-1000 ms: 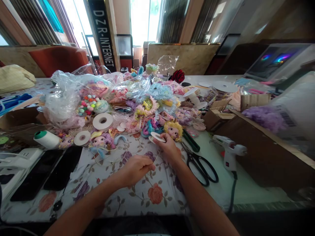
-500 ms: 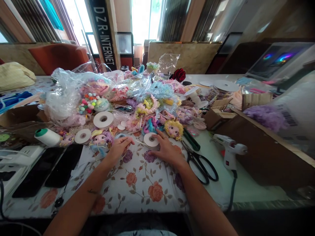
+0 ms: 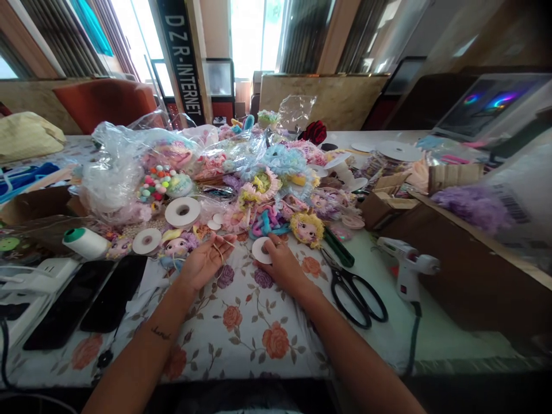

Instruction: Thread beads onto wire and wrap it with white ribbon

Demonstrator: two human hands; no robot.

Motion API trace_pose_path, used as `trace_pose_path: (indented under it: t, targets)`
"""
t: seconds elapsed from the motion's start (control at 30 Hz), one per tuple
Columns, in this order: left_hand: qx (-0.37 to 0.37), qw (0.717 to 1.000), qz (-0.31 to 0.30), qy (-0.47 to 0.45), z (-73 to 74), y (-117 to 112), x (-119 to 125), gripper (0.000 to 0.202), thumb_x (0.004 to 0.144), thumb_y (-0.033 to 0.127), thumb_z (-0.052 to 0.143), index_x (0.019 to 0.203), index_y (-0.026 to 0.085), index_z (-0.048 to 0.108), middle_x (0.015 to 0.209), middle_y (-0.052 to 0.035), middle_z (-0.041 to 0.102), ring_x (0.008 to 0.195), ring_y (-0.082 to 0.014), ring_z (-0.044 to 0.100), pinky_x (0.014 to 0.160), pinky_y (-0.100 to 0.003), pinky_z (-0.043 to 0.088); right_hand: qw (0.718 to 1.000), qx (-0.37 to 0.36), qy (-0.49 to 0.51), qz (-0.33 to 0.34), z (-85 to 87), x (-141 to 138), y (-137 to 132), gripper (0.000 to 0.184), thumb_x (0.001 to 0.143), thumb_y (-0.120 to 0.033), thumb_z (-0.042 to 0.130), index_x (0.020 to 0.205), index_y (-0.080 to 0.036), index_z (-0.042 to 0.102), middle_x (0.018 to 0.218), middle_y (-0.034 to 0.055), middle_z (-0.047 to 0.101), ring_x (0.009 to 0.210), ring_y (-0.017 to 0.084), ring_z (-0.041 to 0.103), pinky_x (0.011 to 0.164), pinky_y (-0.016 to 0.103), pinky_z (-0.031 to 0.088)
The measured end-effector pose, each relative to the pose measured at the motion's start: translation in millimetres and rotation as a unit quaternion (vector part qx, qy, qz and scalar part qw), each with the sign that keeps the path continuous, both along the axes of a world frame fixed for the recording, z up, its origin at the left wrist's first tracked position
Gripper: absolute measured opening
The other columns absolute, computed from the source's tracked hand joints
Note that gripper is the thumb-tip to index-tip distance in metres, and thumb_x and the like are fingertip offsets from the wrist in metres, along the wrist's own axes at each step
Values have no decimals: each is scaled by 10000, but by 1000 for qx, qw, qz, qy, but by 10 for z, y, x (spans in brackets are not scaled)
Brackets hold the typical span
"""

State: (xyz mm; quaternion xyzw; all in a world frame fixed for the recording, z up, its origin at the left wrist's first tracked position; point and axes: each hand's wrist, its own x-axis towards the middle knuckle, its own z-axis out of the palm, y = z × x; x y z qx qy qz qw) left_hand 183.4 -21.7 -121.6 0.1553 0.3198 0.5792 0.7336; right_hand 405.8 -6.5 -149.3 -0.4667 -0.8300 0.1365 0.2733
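Note:
My left hand (image 3: 207, 259) is turned palm up over the floral cloth. A thin cream ribbon (image 3: 219, 253) loops across its fingers, loosely held. To its right, my right hand (image 3: 279, 261) grips a small white spool (image 3: 260, 250) by its right side, fingers wrapped over the rim. The doll head with yellow curls (image 3: 307, 227) lies just beyond my right hand. Black-handled scissors (image 3: 356, 296) rest to the right of it. Beyond my left hand is a doll head with purple and yellow hair (image 3: 177, 244).
Bagged trims and flowers form a heap (image 3: 259, 161) at the back. At right are a hot glue gun (image 3: 405, 264) and a cardboard box (image 3: 470, 270). On the left lie two dark phones (image 3: 114, 293), a power strip (image 3: 38, 287), a thread cone (image 3: 85, 244) and more ribbon spools (image 3: 183, 213).
My left hand has turned palm up, with the ribbon now looped over its fingers. My right hand has closed further around the spool and shifted it slightly left.

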Motion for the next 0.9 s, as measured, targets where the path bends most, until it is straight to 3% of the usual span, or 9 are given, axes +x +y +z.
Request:
trace_pose_path:
  t: [0.17, 0.4, 0.63, 0.8, 0.9]
  targets:
    - [-42, 996, 72, -21, 41, 32, -3, 330, 931, 132, 429, 649, 120, 600, 638, -40, 622, 721, -145, 667, 768, -303, 570, 998, 26, 59, -19, 46, -15, -48, 213, 784, -326, 615, 775, -224, 429, 1061, 133, 580, 1015, 280, 541, 824, 414, 466]
    - [-51, 993, 103, -33, 111, 59, -75, 327, 873, 66, 491, 561, 140, 557, 559, -2, 525, 578, -109, 581, 689, -277, 561, 994, -9, 94, 53, 196, -33, -175, 226, 707, -266, 638, 743, -240, 417, 1110, 102, 579, 1114, 277, 522, 884, 413, 454]
    - [-34, 992, 113, -34, 87, 30, -5, 375, 911, 102, 446, 553, 133, 554, 561, -11, 531, 592, -103, 583, 728, -270, 561, 986, -66, 134, 72, 301, -75, -225, 279, 722, -305, 637, 708, -236, 366, 1019, 76, 588, 1004, 234, 571, 829, 351, 464]
    - [-28, 997, 68, -13, 80, -14, 103, 358, 891, 138, 509, 534, 133, 537, 558, -16, 523, 613, -125, 596, 725, -288, 558, 984, -83, 147, 59, 309, -7, -203, 262, 739, -325, 613, 707, -234, 370, 947, 54, 580, 945, 225, 569, 793, 336, 462]
    - [-29, 995, 95, -11, 86, 18, 79, 362, 878, 100, 511, 518, 142, 520, 532, 1, 505, 594, -109, 588, 722, -261, 555, 985, -87, 138, 57, 312, 14, -174, 266, 727, -327, 618, 703, -232, 371, 926, 42, 575, 908, 222, 568, 779, 332, 456]
